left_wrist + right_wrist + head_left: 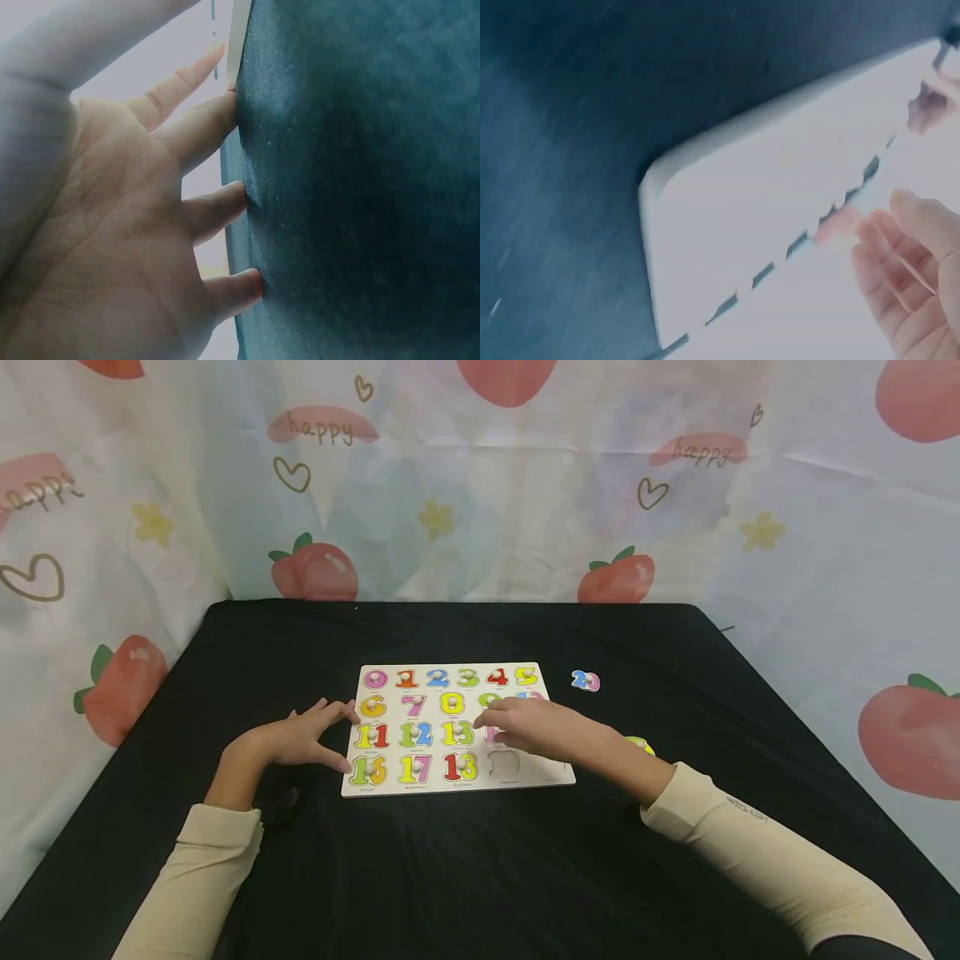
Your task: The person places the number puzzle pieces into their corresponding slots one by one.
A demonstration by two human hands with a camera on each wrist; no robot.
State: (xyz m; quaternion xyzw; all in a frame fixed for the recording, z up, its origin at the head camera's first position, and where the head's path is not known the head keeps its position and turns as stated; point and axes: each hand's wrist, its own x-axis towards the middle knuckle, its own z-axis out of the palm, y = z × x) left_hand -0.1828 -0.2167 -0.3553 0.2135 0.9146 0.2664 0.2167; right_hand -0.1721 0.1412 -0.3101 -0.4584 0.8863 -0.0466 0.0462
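Note:
A wooden number puzzle board (438, 678) lies flat on the black table, with knobbed number pieces seated in rows. At its left edge is my left hand (303, 739), fingers spread, index finger and thumb touching the edge beside the 11 and 16 pieces. The left wrist view shows the palm (112, 217) side-on, with fingertips against the dark cloth and the board's rim. Over the right part of the board hangs my right hand (532, 727), its fingers loosely bent. It partly covers the pink piece (491, 735) right of the 13 piece (457, 733). No piece shows between its fingers.
A blue-and-pink 20 piece (585, 681) lies on the cloth right of the board. Another yellow-green piece (641, 744) is partly hidden behind the right forearm. In the bottom row a recess (504, 764) shows bare wood. A printed curtain (480, 485) stands behind the table.

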